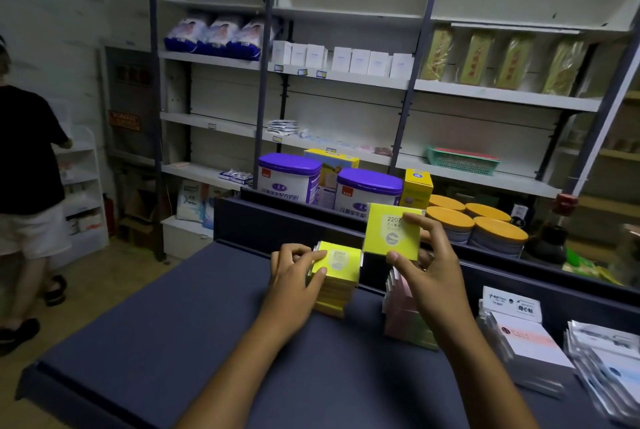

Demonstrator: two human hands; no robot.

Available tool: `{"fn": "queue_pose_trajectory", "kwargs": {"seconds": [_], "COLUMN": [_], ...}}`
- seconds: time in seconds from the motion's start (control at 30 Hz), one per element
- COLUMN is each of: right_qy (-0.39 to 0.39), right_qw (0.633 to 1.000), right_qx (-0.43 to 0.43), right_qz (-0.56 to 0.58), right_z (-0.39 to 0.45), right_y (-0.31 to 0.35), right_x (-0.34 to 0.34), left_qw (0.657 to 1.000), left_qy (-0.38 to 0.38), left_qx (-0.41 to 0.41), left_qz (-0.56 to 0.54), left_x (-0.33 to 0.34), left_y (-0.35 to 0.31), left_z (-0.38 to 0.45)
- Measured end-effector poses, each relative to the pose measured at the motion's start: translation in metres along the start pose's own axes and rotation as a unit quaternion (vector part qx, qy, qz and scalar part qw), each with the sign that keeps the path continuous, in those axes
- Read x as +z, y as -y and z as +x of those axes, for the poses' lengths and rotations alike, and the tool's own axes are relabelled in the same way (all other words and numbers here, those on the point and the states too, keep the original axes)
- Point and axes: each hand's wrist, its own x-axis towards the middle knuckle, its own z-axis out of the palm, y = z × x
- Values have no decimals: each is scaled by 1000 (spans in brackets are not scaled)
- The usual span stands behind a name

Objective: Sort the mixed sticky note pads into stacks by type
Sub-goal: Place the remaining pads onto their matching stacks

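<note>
Your right hand (pixel 427 262) pinches a light, stiff, slippery-wrapped yellow pad (pixel 393 231) by its edges; your left hand (pixel 294 272) grips the yellow stack (pixel 334 283).

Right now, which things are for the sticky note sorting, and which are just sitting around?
For the sorting:
- yellow pad held up in the right hand
- yellow stack, steadied by the left hand
- pink stack
- white pads on the right

Just sitting around:
- purple-lidded tins
- orange-lidded tins
- yellow box
- green basket
</note>
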Motion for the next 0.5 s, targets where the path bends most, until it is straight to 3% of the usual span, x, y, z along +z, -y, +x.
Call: {"fn": "queue_pose_trajectory", "kwargs": {"seconds": [0.2,0.33,0.5], "right_qy": [-3,-8,-12], "right_qw": [1000,1000,999], "right_qx": [16,25,37], "right_qz": [-12,-13,-27], "right_z": [-1,-2,-3], "right_y": [-6,-10,-16], "right_x": [2,5,11], "left_qw": [1000,999,986], "left_qy": [17,-10,-50], "left_qx": [-8,5,23], "left_qz": [-7,-31,158], "left_x": [-2,-14,-29], "left_y": [1,-2,5], "left_z": [0,-1,-7]}}
